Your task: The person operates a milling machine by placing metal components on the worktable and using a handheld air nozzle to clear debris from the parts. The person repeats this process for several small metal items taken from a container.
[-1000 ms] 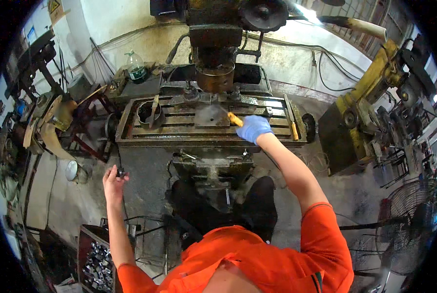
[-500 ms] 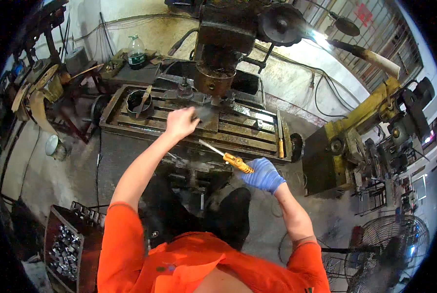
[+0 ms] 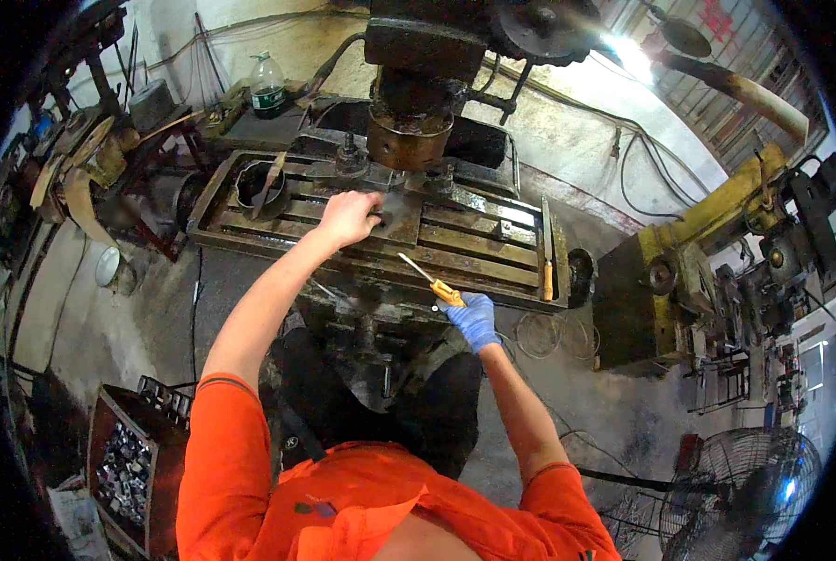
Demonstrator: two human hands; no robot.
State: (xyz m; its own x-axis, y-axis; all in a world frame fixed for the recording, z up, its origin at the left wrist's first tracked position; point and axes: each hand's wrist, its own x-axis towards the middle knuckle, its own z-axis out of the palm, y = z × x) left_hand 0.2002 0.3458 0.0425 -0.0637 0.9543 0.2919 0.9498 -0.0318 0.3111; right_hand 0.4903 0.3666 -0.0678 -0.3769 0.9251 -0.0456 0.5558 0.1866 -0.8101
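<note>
Yellow tool is clamped in my right hand, perhaps for control; my left hand, I cannot tell.

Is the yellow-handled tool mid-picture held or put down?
Held: the gloved right hand wraps the yellow-handled tool, thin shaft sticking out. Whether its tip touches the machine table cannot be told.

It's a wkshop: milling m/c, slotted table & bin of metal pcs.
</note>
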